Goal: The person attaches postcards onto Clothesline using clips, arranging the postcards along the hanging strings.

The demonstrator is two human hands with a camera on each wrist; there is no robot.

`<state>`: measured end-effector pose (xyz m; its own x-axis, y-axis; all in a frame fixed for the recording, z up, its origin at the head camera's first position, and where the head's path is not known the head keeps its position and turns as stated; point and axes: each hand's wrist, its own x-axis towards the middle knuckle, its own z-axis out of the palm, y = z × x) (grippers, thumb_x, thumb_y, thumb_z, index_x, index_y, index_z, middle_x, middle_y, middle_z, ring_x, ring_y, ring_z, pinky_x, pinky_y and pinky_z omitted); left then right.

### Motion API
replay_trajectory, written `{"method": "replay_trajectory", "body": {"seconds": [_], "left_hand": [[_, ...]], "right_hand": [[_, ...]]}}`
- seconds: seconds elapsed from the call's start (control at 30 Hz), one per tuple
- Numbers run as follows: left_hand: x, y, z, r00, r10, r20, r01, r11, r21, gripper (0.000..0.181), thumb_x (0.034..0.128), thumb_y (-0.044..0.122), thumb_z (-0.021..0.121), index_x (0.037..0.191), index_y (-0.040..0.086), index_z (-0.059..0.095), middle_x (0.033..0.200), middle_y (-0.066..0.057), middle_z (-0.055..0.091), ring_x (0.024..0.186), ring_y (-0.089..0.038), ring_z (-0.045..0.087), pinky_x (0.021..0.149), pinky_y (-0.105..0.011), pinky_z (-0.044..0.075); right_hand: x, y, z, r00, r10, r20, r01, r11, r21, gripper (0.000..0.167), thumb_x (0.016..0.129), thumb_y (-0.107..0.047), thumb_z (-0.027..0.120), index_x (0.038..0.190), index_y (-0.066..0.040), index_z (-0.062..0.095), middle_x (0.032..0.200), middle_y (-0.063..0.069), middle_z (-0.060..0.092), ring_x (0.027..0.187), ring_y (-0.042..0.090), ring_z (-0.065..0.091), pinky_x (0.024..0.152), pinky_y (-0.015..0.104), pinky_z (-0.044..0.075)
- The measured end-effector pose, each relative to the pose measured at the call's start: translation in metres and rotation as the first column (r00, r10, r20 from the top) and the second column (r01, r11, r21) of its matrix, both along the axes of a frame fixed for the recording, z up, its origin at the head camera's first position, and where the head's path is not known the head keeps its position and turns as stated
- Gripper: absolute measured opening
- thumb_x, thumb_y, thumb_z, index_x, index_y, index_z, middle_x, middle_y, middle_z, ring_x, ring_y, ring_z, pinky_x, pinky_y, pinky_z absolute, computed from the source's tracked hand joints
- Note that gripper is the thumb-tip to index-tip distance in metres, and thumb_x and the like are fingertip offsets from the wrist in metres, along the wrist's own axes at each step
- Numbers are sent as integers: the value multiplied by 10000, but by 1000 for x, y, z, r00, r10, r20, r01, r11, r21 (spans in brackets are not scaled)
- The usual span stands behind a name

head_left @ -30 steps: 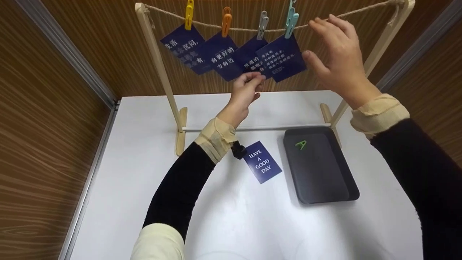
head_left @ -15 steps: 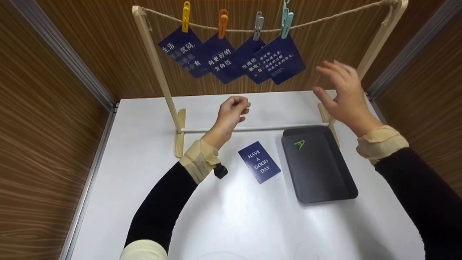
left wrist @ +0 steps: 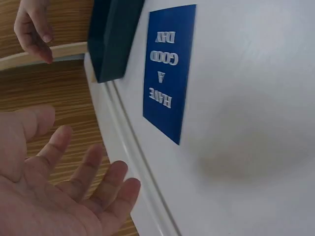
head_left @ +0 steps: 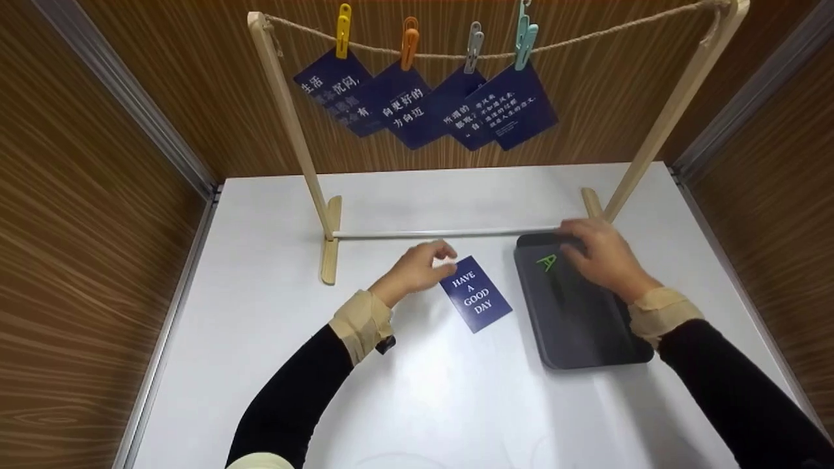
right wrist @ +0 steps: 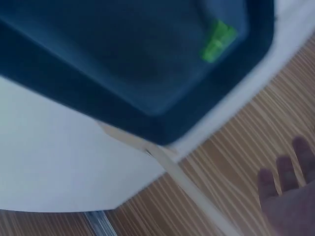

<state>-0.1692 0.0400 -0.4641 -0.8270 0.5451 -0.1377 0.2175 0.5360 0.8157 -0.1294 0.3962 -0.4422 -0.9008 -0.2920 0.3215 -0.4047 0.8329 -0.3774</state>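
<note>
My left hand [head_left: 416,268] hovers by the upper left corner of a dark blue card [head_left: 475,294] reading "HAVE A GOOD DAY", which lies on the table. Its fingers [left wrist: 78,172] are spread and hold nothing in the left wrist view. Over the far right part of the dark grey tray [head_left: 586,348] is my right hand [head_left: 603,257], slightly blurred, with nothing in its fingers. A green clothespin [head_left: 546,262] lies in the tray, left of that hand and apart from it; the right wrist view shows the clothespin [right wrist: 219,41] near a tray corner.
A wooden frame [head_left: 290,124] with a sagging rope [head_left: 599,31] stands at the back. Several blue cards [head_left: 515,111] hang there overlapping, clipped by yellow [head_left: 343,31], orange [head_left: 409,44], grey [head_left: 474,47] and light blue [head_left: 525,39] clothespins. A white crossbar [head_left: 443,232] runs low behind the tray.
Both hands have come down from the hanging cards, the left to the card on the table, the right to above the tray. The left fingers have opened from a pinch.
</note>
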Motion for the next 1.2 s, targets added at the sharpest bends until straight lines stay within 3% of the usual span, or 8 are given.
{"method": "replay_trajectory", "body": {"seconds": [0.2, 0.37, 0.53, 0.63, 0.83, 0.93, 1.07, 1.2], "left_hand": [[4, -6, -32, 989, -69, -134, 20, 941, -339, 407, 940, 324, 664, 1300, 139, 619, 1218, -169, 620, 1097, -369, 587, 880, -512, 508], [12, -12, -44, 984, -118, -135, 38, 870, -491, 501, 926, 375, 674, 1342, 108, 593, 1223, -171, 612, 1116, -376, 583, 915, -513, 500], [16, -10, -47, 978, -158, -136, 57, 829, -556, 501, 908, 375, 694, 1272, 39, 614, 1196, -180, 604, 1099, -378, 601, 905, -512, 515], [18, -7, -47, 973, -180, -147, 65, 819, -570, 591, 914, 363, 693, 1385, 42, 538, 1260, -207, 590, 1119, -394, 602, 915, -509, 519], [24, 4, -49, 961, -213, -177, 59, 782, -620, 823, 898, 318, 721, 1579, 334, 259, 1227, -234, 573, 920, -360, 644, 761, -434, 558], [28, 11, -54, 954, -220, -203, 22, 728, -685, 815, 894, 342, 732, 1549, 459, 259, 1230, -241, 557, 895, -328, 620, 680, -386, 549], [34, 18, -57, 951, -226, -211, -18, 641, -767, 719, 908, 416, 710, 1507, 510, 323, 1381, -284, 489, 1058, -389, 600, 684, -383, 569], [33, 20, -55, 925, -290, -246, -17, 616, -787, 636, 917, 438, 688, 1494, 403, 420, 1415, -306, 483, 1142, -440, 602, 798, -433, 587]], "right_hand": [[15, 0, -36, 990, -21, 137, -3, 985, 172, 317, 865, -80, 725, 1172, -19, 680, 1183, 208, 672, 1133, 418, 597, 977, 589, 454], [23, -1, -45, 964, -65, 259, 3, 973, 232, 324, 875, -126, 718, 1179, -21, 679, 1145, 196, 672, 1064, 399, 630, 911, 591, 493], [29, 1, -49, 938, -93, 333, 0, 963, 269, 334, 890, -166, 711, 1183, -10, 670, 1086, 188, 681, 980, 386, 656, 833, 592, 515], [32, 1, -49, 931, -103, 351, 3, 962, 274, 316, 889, -168, 716, 1161, -11, 682, 1060, 183, 700, 970, 384, 665, 830, 591, 515], [33, -1, -50, 929, -114, 352, 16, 963, 269, 279, 894, -170, 703, 1130, -22, 695, 1032, 192, 724, 939, 419, 680, 810, 599, 518], [31, -2, -52, 927, -140, 349, 39, 959, 281, 361, 892, -192, 708, 1208, -30, 639, 966, 202, 719, 844, 412, 680, 742, 595, 523], [23, -1, -53, 911, -178, 373, 66, 953, 296, 606, 897, -231, 709, 1438, -79, 482, 773, 136, 658, 649, 304, 606, 623, 542, 499], [12, 0, -51, 898, -200, 392, 72, 945, 319, 683, 909, -262, 697, 1515, -122, 414, 724, 131, 620, 654, 292, 564, 649, 539, 493]]}}
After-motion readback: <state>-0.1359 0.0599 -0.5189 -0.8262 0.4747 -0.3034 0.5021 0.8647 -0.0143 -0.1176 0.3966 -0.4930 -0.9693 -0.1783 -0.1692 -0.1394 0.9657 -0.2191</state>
